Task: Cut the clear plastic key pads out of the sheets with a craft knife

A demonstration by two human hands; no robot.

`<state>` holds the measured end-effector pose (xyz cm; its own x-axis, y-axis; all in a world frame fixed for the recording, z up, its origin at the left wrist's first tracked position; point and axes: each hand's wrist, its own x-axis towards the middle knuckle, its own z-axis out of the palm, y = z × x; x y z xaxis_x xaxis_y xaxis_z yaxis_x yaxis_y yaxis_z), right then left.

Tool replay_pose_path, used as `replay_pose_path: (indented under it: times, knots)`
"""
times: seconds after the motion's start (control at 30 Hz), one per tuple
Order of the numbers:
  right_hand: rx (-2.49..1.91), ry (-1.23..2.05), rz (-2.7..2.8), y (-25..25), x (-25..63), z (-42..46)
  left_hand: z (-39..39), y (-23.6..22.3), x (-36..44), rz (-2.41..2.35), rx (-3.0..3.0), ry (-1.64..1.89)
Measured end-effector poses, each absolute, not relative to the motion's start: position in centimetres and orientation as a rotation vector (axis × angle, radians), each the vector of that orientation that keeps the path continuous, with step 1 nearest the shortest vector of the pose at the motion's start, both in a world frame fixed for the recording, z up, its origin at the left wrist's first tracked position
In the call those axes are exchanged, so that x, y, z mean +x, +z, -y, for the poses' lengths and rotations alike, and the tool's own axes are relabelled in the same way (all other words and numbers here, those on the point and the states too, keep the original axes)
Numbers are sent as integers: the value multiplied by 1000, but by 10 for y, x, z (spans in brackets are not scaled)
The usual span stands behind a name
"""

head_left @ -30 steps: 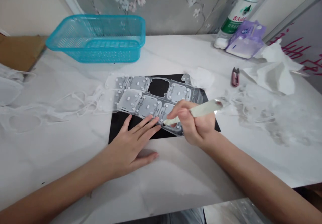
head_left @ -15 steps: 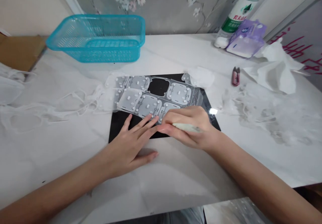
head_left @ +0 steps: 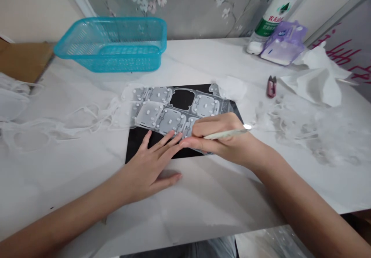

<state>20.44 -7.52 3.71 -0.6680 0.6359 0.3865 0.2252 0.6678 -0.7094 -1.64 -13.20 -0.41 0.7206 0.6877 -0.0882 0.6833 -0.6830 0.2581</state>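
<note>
A translucent white plastic sheet (head_left: 171, 121) of square pieces with small round studs lies on a black board (head_left: 139, 141). One square opening in its upper row shows the black underneath. My left hand (head_left: 153, 164) is spread flat, its fingertips resting on the sheet's near edge and on the board. Right beside it, my right hand (head_left: 232, 146) is closed around a pale, slim, pen-like tool (head_left: 226, 134). The tool's working tip is hidden behind my fingers, over the right part of the sheet.
A blue plastic basket (head_left: 130, 63) stands at the back left. Thin white scrap strands (head_left: 84, 123) spread leftward, and clear plastic scraps (head_left: 315, 134) lie to the right. Red-handled snips (head_left: 271, 87), crumpled tissue (head_left: 314, 86), a purple tissue pack (head_left: 284, 43) and a bottle (head_left: 271, 20) are at the back right.
My right hand has shifted slightly up and right, and the tool now leans lower, its back end pointing right. My left hand stays almost where it was.
</note>
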Motion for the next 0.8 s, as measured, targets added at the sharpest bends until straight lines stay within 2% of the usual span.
replay_pose_path:
  times: [0.8]
  knots:
    - [-696,702,2098,31,197,79,133,-7,-18,-1093,2683,50]
